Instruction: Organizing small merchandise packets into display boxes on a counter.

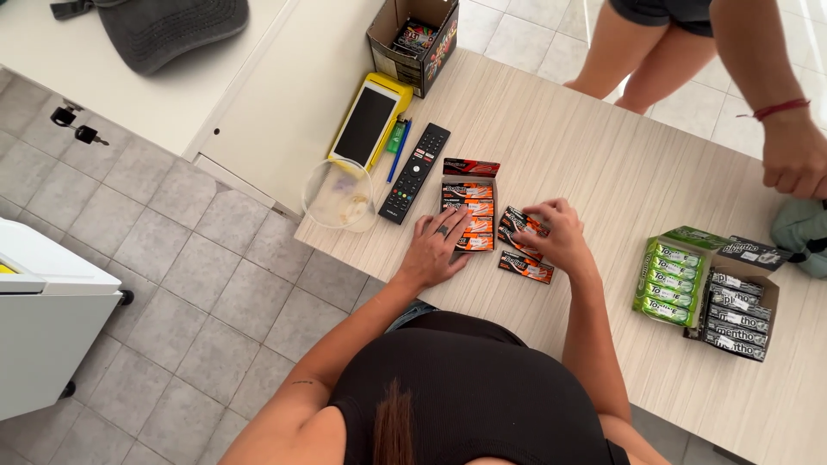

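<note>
An open orange and black display box [469, 205] of small packets lies flat on the light wooden counter [603, 164]. My left hand [438, 245] rests flat on the box's near end, fingers spread, with a ring on one finger. My right hand [556, 234] is just right of the box, fingers curled over loose orange and black packets [517, 226]. Another such packet [525, 267] lies on the counter just below that hand.
A black remote [415, 172], a blue pen [398, 151], a yellow card terminal [369, 125] and a clear bowl [338, 195] lie left of the box. A cardboard box [413, 43] stands at the far corner. Green [672, 277] and black [736, 314] candy boxes sit right. Another person's hand [794, 155] reaches in at far right.
</note>
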